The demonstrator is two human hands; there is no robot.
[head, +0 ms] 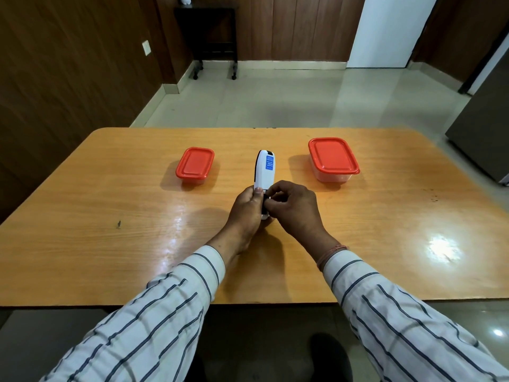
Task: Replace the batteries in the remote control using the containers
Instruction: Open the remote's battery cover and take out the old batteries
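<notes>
A white remote control (264,169) with a blue sticker on its back points away from me, held above the middle of the wooden table (110,216). My left hand (246,206) grips its near end from the left, thumb on the back. My right hand (293,205) pinches the same near end from the right, fingertips at the dark part of the back. A small container (195,164) with a red lid stands to the left. A larger clear container (332,158) with a red lid stands to the right. Both lids are on.
The table's far edge lies just beyond the containers, with pale tiled floor behind. A dark wheeled stand (214,48) is against the far wall. A grey cabinet (484,133) stands off the table's right side.
</notes>
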